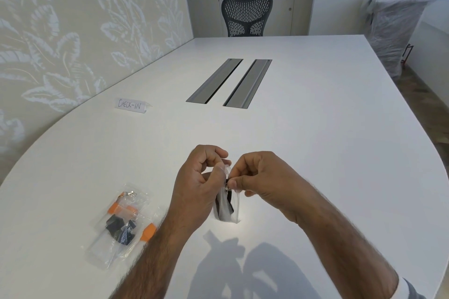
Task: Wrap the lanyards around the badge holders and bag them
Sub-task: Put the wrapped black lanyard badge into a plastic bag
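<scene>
Both hands pinch the top of a clear bag (pixel 227 204) above the near table (pixel 315 128), left hand (pixel 201 182) and right hand (pixel 257 177) close together, black lanyard inside. Best to press the seal evenly along its length.

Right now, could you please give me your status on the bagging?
Left hand, right hand: fingers pinching mouth of clear bag. Black lanyard bundle inside. Filled bags on table, off left.

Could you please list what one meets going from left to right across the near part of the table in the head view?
Pile of filled bags → left hand → clear bag, pinched by both hands → right hand.
</scene>
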